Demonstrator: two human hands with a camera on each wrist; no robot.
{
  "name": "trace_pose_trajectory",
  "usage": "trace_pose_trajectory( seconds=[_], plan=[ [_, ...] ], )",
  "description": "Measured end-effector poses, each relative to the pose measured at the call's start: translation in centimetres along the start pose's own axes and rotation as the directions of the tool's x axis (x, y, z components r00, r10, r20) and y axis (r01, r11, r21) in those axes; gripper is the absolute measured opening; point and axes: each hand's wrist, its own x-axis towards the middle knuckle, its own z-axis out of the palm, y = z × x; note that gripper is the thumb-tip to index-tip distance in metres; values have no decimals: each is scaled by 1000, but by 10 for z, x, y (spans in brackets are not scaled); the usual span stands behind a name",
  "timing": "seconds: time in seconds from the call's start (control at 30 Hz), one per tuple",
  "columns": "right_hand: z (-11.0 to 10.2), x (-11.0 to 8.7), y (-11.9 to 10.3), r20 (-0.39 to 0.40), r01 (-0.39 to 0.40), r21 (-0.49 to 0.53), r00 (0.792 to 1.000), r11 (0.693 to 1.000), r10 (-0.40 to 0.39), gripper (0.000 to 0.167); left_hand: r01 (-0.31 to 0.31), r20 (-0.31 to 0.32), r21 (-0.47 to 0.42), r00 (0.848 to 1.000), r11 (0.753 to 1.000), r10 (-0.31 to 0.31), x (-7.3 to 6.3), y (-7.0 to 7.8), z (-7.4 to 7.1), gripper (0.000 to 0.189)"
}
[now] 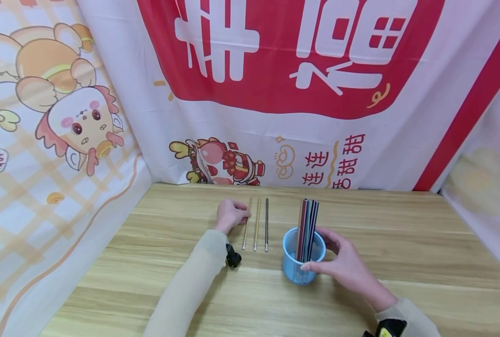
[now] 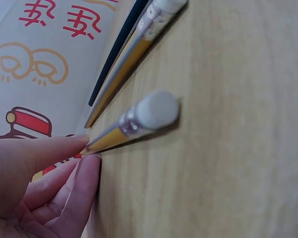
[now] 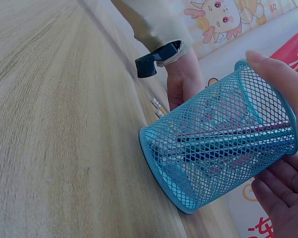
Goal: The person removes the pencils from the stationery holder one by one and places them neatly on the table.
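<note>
My left hand (image 1: 231, 215) pinches the leftmost yellow pencil (image 1: 245, 234) between thumb and finger, close to its far end. In the left wrist view that pencil's white eraser (image 2: 159, 109) points toward the camera. Beside it lie a second yellow pencil (image 1: 257, 227) and a dark pencil (image 1: 267, 224), roughly parallel, erasers toward me. To the right, my right hand (image 1: 346, 264) holds a blue mesh pen cup (image 1: 293, 271) around its rim, thumb on the near side. Several pencils (image 1: 307, 229) in dark, red and blue tones stand in the cup, leaning together.
The wooden table (image 1: 401, 243) ends at a printed cloth backdrop (image 1: 216, 117) behind the pencils. Another patterned cloth (image 1: 35, 196) hangs along the left side. A black wrist device (image 1: 233, 256) sits on the left sleeve.
</note>
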Motion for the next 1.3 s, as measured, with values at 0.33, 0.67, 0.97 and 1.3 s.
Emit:
trace_pose_trajectory(
  seconds=[0.33,0.67,0.97,1.3],
  plan=[
    [0,2,-2,-1,14,-8,1000,1000,-14,95,-31,-15,-30,999,999,31,-2,-1,-11,24],
    [1,3,-1,2,19,0,1000,1000,-19,93,-123,-17,-81,992,989,122,-14,18,-25,36],
    [1,1,-2,-7,0,-2,1000,1000,0,96,-229,42,-147,971,962,237,-34,39,-26,37],
    [2,-1,-3,-13,-6,4,1000,1000,6,96,-308,153,-184,929,933,337,-67,57,-16,39]
  ],
)
